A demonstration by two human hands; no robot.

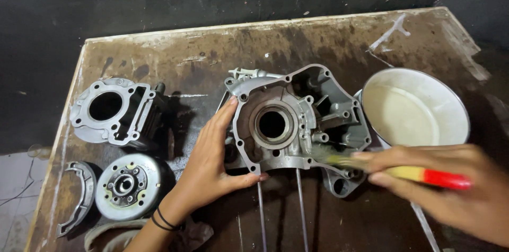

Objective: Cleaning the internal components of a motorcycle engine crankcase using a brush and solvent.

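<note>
Steadying the grey engine crankcase half [297, 125] at its left rim, the left hand [212, 162] lies spread open, thumb under the lower edge, grasping nothing. The right hand [450, 188] is closed around a red-and-yellow-handled brush [403, 172], its blurred bristles at the casing's lower right. The casing sits mid-board, over two thin rods [299, 204]. Risk: brisk strokes could flick grime into the white basin [413, 109] just beside it, or skid the casing if the bracing palm slackens. The stained wooden board [185, 56] also carries a cylinder block [114, 111], flywheel [127, 186] and curved brake shoe [79, 193]; dark floor surrounds it.
</note>
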